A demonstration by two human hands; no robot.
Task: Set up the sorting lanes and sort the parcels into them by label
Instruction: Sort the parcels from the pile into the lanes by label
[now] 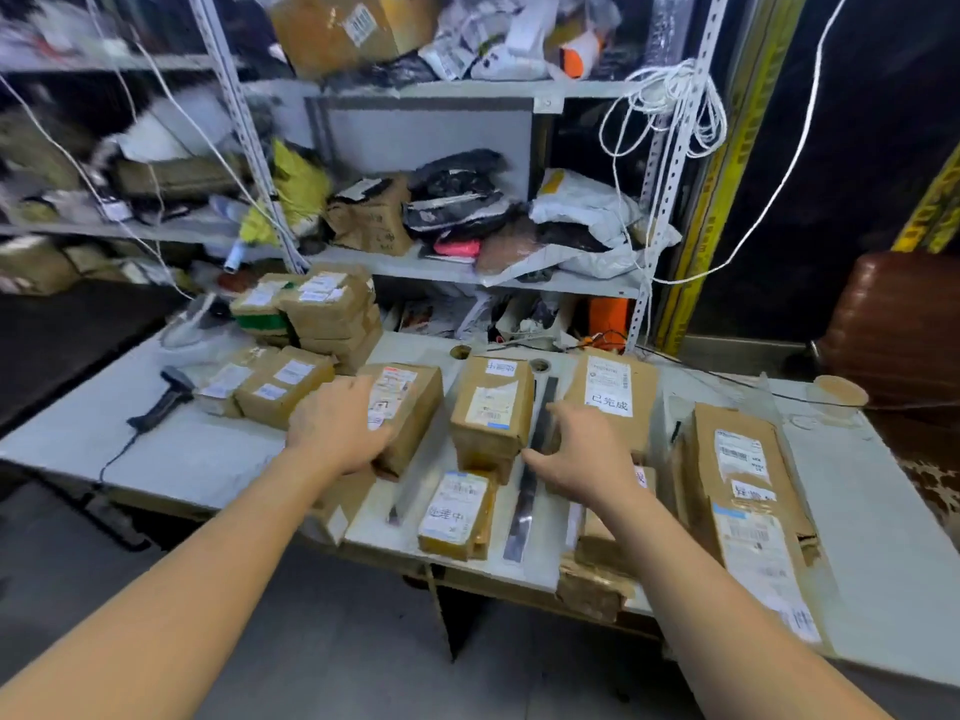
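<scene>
On the table (208,449), brown labelled parcels (493,407)

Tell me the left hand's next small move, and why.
Probably nudge the brown cardboard parcel under the left hand leftwards: it lies skewed, and its near corner seems to cover the short black divider strip, so the lane border is blocked.

tbl (208,459) | brown parcels (493,407) | blk strips (543,407) btwn | scanner (161,402) far L | cup (839,397) far R
</scene>
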